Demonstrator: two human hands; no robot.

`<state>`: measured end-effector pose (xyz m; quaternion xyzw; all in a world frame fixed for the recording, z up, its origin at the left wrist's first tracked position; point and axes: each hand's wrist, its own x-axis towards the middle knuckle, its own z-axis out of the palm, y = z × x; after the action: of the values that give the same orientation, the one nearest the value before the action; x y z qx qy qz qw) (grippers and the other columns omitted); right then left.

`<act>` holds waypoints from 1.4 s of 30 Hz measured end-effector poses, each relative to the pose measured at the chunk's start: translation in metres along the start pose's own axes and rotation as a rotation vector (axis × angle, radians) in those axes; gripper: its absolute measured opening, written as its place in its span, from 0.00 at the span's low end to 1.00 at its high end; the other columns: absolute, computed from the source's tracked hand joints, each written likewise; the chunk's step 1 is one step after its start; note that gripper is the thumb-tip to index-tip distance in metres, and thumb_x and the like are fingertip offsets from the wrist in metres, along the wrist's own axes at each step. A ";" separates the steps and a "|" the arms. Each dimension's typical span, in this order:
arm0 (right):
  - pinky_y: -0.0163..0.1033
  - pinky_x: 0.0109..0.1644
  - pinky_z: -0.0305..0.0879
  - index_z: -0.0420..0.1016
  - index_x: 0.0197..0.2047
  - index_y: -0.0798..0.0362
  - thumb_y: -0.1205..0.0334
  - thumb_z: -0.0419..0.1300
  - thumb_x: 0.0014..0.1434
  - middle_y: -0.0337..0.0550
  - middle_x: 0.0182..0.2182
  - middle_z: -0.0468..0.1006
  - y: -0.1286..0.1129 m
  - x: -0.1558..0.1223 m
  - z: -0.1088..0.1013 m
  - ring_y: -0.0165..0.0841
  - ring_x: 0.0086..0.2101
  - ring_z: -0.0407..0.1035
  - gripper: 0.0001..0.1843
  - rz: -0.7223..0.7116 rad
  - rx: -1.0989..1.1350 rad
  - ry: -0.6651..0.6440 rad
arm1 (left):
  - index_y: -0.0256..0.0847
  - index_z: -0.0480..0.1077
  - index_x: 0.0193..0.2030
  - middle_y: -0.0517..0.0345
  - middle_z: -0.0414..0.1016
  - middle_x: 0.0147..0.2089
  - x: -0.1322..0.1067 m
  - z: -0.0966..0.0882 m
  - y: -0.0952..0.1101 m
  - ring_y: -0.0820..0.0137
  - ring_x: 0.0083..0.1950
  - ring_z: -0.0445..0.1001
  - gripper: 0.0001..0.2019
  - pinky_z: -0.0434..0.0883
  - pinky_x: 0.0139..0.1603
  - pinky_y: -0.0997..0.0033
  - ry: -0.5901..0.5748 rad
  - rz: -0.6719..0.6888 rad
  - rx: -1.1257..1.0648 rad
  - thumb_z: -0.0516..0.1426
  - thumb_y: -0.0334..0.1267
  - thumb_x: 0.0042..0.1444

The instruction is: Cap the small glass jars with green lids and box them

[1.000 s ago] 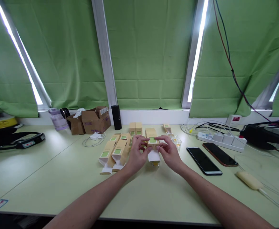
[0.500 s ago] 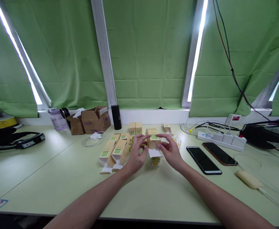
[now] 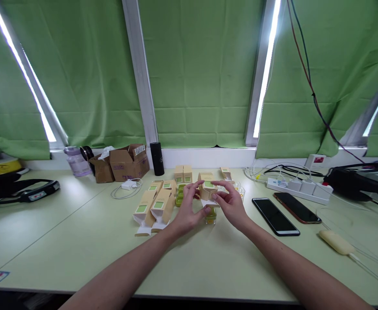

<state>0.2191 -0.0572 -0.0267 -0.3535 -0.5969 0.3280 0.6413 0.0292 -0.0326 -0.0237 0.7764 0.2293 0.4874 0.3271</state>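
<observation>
Both hands hold a small tan carton (image 3: 209, 192) with a green window, its white end flap towards me. My left hand (image 3: 187, 212) has its fingertips on the carton's left side, the thumb stretched to the flap edge. On the right side, my right hand (image 3: 232, 206) grips it between thumb and fingers. Just below the flap stands a small clear jar with a green lid (image 3: 211, 215). Similar green-lidded jars (image 3: 179, 197) sit behind my left hand, partly hidden. Left of it lie several tan cartons (image 3: 159, 206), the front ones with white flaps open.
Two cartons (image 3: 182, 173) stand at the back, and another (image 3: 226, 174) lies to their right. Clear jars (image 3: 239, 189) are beyond my right hand. Two phones (image 3: 275, 216) and a power strip (image 3: 297, 190) with cables lie right. A brown box (image 3: 127, 165) and black cylinder (image 3: 157, 159) stand behind.
My left thumb has moved down and right to the flap edge. The flap now looks raised, showing more of the jar's green lid. My right hand has barely moved.
</observation>
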 end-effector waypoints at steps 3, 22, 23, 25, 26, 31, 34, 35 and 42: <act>0.43 0.48 0.78 0.76 0.58 0.41 0.51 0.67 0.64 0.44 0.55 0.71 -0.001 -0.001 0.000 0.33 0.42 0.77 0.20 -0.035 0.010 -0.031 | 0.50 0.61 0.72 0.45 0.60 0.64 0.001 0.001 -0.003 0.55 0.61 0.67 0.34 0.67 0.65 0.51 0.021 0.002 -0.057 0.64 0.54 0.63; 0.52 0.61 0.75 0.75 0.62 0.37 0.48 0.65 0.67 0.45 0.58 0.61 -0.004 -0.008 0.002 0.36 0.47 0.75 0.21 -0.120 0.030 -0.146 | 0.46 0.63 0.62 0.48 0.69 0.57 0.003 0.003 -0.002 0.58 0.59 0.69 0.24 0.68 0.61 0.57 0.122 -0.092 -0.269 0.62 0.50 0.64; 0.53 0.61 0.75 0.75 0.63 0.37 0.49 0.65 0.67 0.45 0.59 0.60 -0.004 -0.009 0.002 0.36 0.48 0.75 0.21 -0.125 0.029 -0.151 | 0.45 0.63 0.62 0.48 0.69 0.56 0.003 0.003 -0.002 0.57 0.59 0.69 0.24 0.68 0.61 0.57 0.125 -0.093 -0.267 0.61 0.50 0.64; 0.53 0.62 0.74 0.74 0.63 0.37 0.49 0.65 0.67 0.46 0.59 0.60 -0.003 -0.009 0.003 0.36 0.48 0.75 0.22 -0.132 0.023 -0.157 | 0.45 0.63 0.61 0.48 0.70 0.56 0.004 0.003 -0.003 0.58 0.59 0.69 0.23 0.67 0.61 0.57 0.127 -0.094 -0.268 0.61 0.50 0.64; 0.54 0.62 0.74 0.74 0.63 0.37 0.49 0.66 0.67 0.46 0.59 0.60 -0.003 -0.009 0.003 0.36 0.48 0.75 0.22 -0.133 0.017 -0.157 | 0.45 0.62 0.61 0.48 0.70 0.56 0.004 0.003 -0.003 0.58 0.58 0.69 0.23 0.67 0.61 0.57 0.127 -0.093 -0.271 0.61 0.50 0.64; 0.53 0.62 0.75 0.74 0.63 0.36 0.50 0.66 0.67 0.46 0.59 0.60 -0.002 -0.010 0.003 0.36 0.48 0.75 0.23 -0.139 -0.015 -0.151 | 0.45 0.62 0.60 0.48 0.70 0.55 0.004 0.003 -0.003 0.59 0.57 0.70 0.23 0.68 0.59 0.58 0.128 -0.090 -0.277 0.61 0.51 0.64; 0.52 0.63 0.74 0.73 0.64 0.36 0.50 0.66 0.67 0.46 0.60 0.60 -0.002 -0.010 0.002 0.36 0.48 0.75 0.23 -0.150 -0.030 -0.159 | 0.45 0.62 0.60 0.48 0.70 0.56 0.004 0.003 -0.003 0.59 0.57 0.71 0.23 0.69 0.59 0.58 0.128 -0.088 -0.282 0.61 0.51 0.64; 0.52 0.63 0.74 0.73 0.64 0.36 0.51 0.66 0.67 0.46 0.60 0.60 -0.001 -0.010 0.002 0.36 0.48 0.75 0.23 -0.152 -0.035 -0.162 | 0.45 0.62 0.60 0.48 0.70 0.55 0.004 0.003 -0.003 0.59 0.57 0.71 0.23 0.69 0.59 0.58 0.131 -0.087 -0.284 0.61 0.51 0.64; 0.51 0.63 0.74 0.73 0.63 0.37 0.53 0.66 0.66 0.46 0.60 0.60 -0.002 -0.010 0.004 0.35 0.48 0.75 0.23 -0.152 -0.061 -0.154 | 0.45 0.61 0.59 0.49 0.69 0.55 0.005 0.004 -0.004 0.60 0.56 0.70 0.23 0.68 0.59 0.59 0.140 -0.083 -0.297 0.62 0.51 0.64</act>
<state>0.2141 -0.0668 -0.0303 -0.3006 -0.6790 0.2863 0.6055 0.0345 -0.0283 -0.0248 0.6737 0.2087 0.5550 0.4411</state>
